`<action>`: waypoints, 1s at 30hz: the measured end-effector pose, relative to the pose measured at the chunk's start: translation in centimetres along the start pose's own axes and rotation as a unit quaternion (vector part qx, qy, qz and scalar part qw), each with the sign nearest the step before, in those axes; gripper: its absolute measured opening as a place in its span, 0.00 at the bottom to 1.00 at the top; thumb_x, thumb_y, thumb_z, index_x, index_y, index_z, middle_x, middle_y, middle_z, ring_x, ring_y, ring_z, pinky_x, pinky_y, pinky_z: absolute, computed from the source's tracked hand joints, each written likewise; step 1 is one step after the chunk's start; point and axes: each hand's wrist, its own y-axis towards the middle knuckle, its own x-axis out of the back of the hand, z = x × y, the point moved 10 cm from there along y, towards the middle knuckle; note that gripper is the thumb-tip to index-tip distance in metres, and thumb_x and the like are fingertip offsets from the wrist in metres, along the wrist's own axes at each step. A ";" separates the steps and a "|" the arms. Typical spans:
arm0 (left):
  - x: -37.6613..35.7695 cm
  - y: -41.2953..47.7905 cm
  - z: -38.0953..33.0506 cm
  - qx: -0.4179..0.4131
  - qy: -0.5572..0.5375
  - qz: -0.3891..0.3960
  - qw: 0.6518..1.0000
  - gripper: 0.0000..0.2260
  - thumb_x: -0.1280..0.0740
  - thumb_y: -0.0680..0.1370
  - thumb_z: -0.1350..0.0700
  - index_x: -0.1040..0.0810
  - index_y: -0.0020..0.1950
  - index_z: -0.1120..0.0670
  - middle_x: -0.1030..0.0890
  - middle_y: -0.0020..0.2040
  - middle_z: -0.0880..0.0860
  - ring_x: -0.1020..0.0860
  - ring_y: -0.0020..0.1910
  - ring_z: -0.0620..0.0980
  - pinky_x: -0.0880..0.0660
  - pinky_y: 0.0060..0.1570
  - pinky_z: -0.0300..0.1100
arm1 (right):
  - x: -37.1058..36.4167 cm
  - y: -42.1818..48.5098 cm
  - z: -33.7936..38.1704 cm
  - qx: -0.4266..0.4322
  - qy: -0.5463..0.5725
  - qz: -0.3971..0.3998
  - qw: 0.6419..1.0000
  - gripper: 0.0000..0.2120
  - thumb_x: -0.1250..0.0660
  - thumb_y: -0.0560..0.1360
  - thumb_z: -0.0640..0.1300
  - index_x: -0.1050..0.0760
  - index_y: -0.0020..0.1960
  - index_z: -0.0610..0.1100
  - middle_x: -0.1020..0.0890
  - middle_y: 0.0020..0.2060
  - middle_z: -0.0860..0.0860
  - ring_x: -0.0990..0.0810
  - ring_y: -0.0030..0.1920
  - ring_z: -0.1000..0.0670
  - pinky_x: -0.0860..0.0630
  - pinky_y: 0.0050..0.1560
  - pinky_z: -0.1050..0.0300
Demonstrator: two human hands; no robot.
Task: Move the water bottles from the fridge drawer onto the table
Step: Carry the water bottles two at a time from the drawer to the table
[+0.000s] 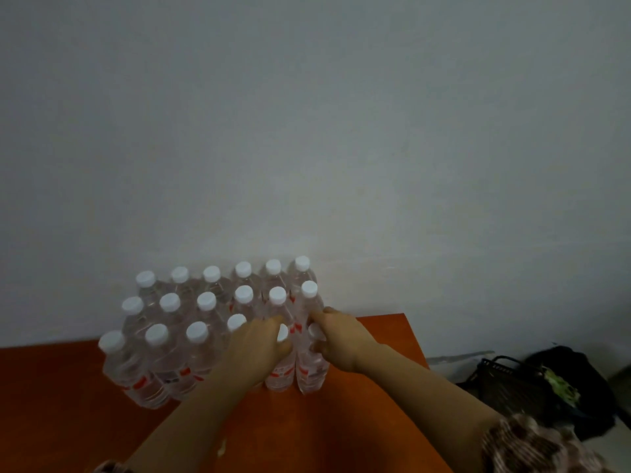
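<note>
Several clear water bottles [160, 356] with white caps and red labels stand upright in three rows on an orange-red table [341, 421], against a pale wall. My left hand [257, 346] grips the neck of a front-row bottle [280, 373]. My right hand [338, 339] grips the neck of the front-row bottle at the right end [311, 373]. Both bottles stand on the table side by side. The fridge drawer is out of view.
The table's right edge [415, 339] lies just right of my right hand. Beyond it on the floor sit a dark basket [512, 380] and a black bag [573, 370]. The wall [307, 131] rises directly behind the bottles.
</note>
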 end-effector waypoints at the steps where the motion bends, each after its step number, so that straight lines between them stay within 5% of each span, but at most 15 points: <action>1: 0.0 0.2 0.3 0.000 0.001 -0.003 1.000 0.04 0.38 0.76 0.53 0.28 0.43 0.51 0.25 0.36 0.48 0.25 0.37 0.47 0.34 0.33 0.39 | 0.0 0.4 0.0 -0.002 0.002 -0.003 1.000 0.17 0.32 0.76 0.44 0.31 0.62 0.45 0.24 0.57 0.43 0.22 0.54 0.43 0.24 0.53 0.51; 12: -0.5 0.8 1.6 -0.012 -0.035 -0.031 0.999 0.10 0.39 0.80 0.50 0.27 0.59 0.49 0.19 0.51 0.49 0.21 0.48 0.48 0.23 0.47 0.45 | -0.2 2.5 -0.2 -0.024 0.021 -0.031 0.999 0.19 0.31 0.75 0.44 0.31 0.64 0.46 0.24 0.62 0.44 0.22 0.58 0.42 0.24 0.59 0.48; 19: -0.2 -0.2 1.2 0.000 -0.027 -0.049 0.998 0.24 0.38 0.80 0.54 0.41 0.75 0.49 0.19 0.56 0.52 0.20 0.52 0.51 0.26 0.46 0.42 | -0.5 0.5 -1.7 -0.071 0.151 -0.058 0.984 0.24 0.32 0.75 0.42 0.37 0.69 0.46 0.22 0.59 0.45 0.22 0.56 0.47 0.23 0.55 0.54; 25: 1.2 -1.2 0.0 0.020 0.012 -0.110 0.994 0.25 0.37 0.79 0.54 0.41 0.74 0.50 0.22 0.58 0.53 0.19 0.49 0.51 0.23 0.43 0.42 | -1.3 -2.1 -3.8 -0.118 0.184 -0.050 0.975 0.25 0.30 0.75 0.44 0.35 0.69 0.43 0.24 0.64 0.45 0.24 0.61 0.46 0.25 0.56 0.57; 30: -0.2 -2.1 -5.5 -0.063 0.041 -0.126 0.989 0.22 0.38 0.80 0.52 0.36 0.73 0.52 0.24 0.63 0.53 0.20 0.53 0.51 0.21 0.49 0.44 | -1.4 -6.4 -7.1 -0.156 0.167 -0.069 0.971 0.30 0.31 0.75 0.48 0.38 0.73 0.45 0.28 0.69 0.47 0.28 0.67 0.46 0.28 0.65 0.52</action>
